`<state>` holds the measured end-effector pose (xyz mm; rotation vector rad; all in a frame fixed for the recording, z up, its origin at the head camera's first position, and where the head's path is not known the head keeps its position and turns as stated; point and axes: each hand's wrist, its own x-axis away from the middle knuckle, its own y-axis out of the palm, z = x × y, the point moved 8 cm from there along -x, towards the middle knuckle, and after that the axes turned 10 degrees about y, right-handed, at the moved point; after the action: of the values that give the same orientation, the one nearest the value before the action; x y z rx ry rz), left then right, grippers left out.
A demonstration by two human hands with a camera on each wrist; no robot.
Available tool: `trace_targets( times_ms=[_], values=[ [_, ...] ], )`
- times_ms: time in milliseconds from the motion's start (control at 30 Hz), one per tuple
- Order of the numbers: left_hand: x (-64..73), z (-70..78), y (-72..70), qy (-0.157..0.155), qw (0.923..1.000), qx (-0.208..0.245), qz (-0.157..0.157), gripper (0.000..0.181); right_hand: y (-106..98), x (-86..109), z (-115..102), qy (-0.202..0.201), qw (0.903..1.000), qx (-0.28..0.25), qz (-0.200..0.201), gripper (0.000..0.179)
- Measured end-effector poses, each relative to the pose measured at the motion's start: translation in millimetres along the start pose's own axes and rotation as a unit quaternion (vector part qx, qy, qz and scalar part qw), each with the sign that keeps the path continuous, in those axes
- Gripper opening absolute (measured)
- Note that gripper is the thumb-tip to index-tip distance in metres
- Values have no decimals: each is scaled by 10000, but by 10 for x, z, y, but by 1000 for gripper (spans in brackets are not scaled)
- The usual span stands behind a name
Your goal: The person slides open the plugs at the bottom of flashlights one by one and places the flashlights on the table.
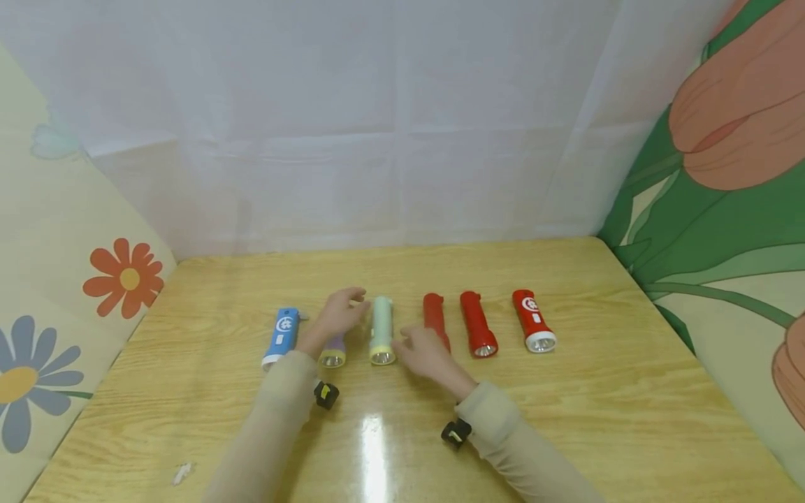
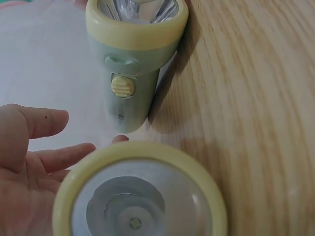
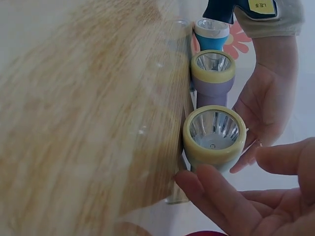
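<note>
A pale green flashlight (image 1: 382, 325) with a yellow head lies between my two hands, its lens toward me. My left hand (image 1: 339, 314) is over the purple flashlight (image 1: 337, 342), fingers relaxed and extended toward the green one's left side. Close to the green flashlight's head on its right is my right hand (image 1: 428, 351), which partly hides the leftmost red flashlight (image 1: 433, 311). In the right wrist view its loosely bent fingers (image 3: 221, 196) are near the green flashlight's yellow rim (image 3: 216, 152); touching cannot be told. Neither hand holds anything.
A blue flashlight (image 1: 284, 332) lies at the row's left end. To the right are a plain red flashlight (image 1: 476, 321) and a red one with a white head (image 1: 531, 318). A small white scrap (image 1: 182, 474) is on the wooden table (image 1: 597, 419) at front left.
</note>
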<state>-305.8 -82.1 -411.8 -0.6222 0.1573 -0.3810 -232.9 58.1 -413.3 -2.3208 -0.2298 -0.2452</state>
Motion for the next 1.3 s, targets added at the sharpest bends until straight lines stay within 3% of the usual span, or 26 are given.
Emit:
trace_targets(
  times_ms=[367, 567, 767, 1000, 1300],
  values=[
    [-92, -83, 76, 49, 9996, -148, -223, 44, 69, -48, -42, -3, 9997, -148, -218, 43],
    [-144, -74, 97, -51, 9992, -181, -341, 46, 109, -99, -31, 0, 9989, -298, -367, 24],
    [-171, -73, 120, -43, 9993, -41, -372, 46, 125, -121, -52, -157, 9985, -356, -389, 21],
    [-210, -125, 165, -93, 9992, 35, -385, 42, 140, -137, -37, -66, 9981, -384, -474, 20],
    [-228, -125, 197, -126, 9994, 223, -238, 38, 133, -141, -55, -244, 9980, -425, -402, 16]
  ],
)
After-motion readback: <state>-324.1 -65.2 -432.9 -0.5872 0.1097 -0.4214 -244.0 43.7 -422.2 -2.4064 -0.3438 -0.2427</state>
